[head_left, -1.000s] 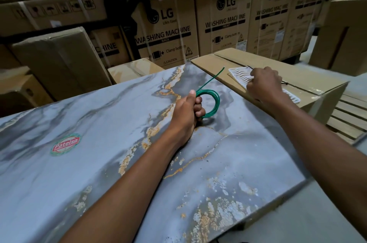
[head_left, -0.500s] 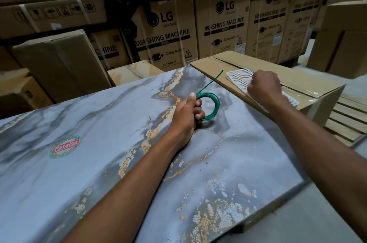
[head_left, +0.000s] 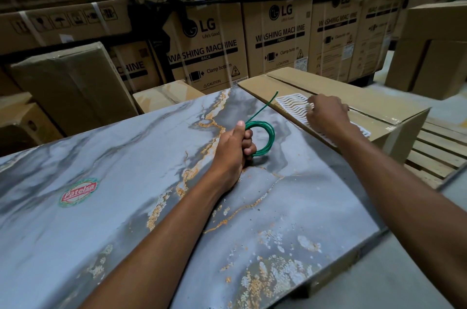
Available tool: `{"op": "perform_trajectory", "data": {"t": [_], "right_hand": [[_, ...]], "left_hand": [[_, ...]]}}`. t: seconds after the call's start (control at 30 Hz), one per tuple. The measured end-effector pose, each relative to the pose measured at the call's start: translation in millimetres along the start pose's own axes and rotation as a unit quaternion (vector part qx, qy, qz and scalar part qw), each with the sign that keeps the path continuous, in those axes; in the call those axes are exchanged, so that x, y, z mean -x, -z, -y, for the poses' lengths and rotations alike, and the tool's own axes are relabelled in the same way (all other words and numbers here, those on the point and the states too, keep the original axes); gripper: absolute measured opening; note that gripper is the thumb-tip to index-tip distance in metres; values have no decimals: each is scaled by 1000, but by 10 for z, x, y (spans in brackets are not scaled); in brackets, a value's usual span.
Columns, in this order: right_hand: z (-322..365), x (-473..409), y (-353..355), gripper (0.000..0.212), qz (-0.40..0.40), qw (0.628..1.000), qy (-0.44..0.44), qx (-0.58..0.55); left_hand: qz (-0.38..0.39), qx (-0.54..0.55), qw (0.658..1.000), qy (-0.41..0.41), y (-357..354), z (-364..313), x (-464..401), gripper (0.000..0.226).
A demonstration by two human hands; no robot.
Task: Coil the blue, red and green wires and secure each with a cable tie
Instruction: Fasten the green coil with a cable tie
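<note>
Head view | your left hand (head_left: pixel 233 147) fists 1 springy green wire coil (head_left: pixel 262 136) | right hand (head_left: pixel 328 116) fingers curled on cable ties (head_left: pixel 290 104), grip unclear | keep crossing clamped.

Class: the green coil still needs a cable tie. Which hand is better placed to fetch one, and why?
The right hand: it already rests on the white cable ties on the cardboard box, while the left hand grips the green coil.

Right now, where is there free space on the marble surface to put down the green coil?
The marble surface is bare from the Patelsa sticker to its near edge, and again right of the left forearm. It is tight near the cardboard box, where the right hand is on the white cable ties. The left hand holds the green coil.
</note>
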State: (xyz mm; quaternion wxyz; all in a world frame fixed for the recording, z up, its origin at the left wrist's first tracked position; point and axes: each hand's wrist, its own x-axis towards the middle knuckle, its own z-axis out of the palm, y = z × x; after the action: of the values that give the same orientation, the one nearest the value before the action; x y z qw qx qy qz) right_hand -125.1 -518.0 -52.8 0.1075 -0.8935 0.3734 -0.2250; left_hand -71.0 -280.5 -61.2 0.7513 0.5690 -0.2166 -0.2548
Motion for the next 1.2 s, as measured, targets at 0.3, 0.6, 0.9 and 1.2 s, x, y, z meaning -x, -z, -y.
{"op": "perform_trajectory", "data": {"t": [0.3,0.6,0.9,1.2], "right_hand": [[-159,-122,52,21,-45,998,-50,4],[-238,-142,81,28,-48,997,-55,-31],[-258,-116,170,25,-89,990,-92,-56],[-105,-1,230,32,-146,986,1,-77]], "left_hand": [[0,-1,1000,-1,-6,-2,-3,41],[0,-4,1000,2,-11,-1,-8,41],[-7,-1,1000,-6,-5,8,-11,41],[-18,-21,1000,-8,-3,11,-4,41]]}}
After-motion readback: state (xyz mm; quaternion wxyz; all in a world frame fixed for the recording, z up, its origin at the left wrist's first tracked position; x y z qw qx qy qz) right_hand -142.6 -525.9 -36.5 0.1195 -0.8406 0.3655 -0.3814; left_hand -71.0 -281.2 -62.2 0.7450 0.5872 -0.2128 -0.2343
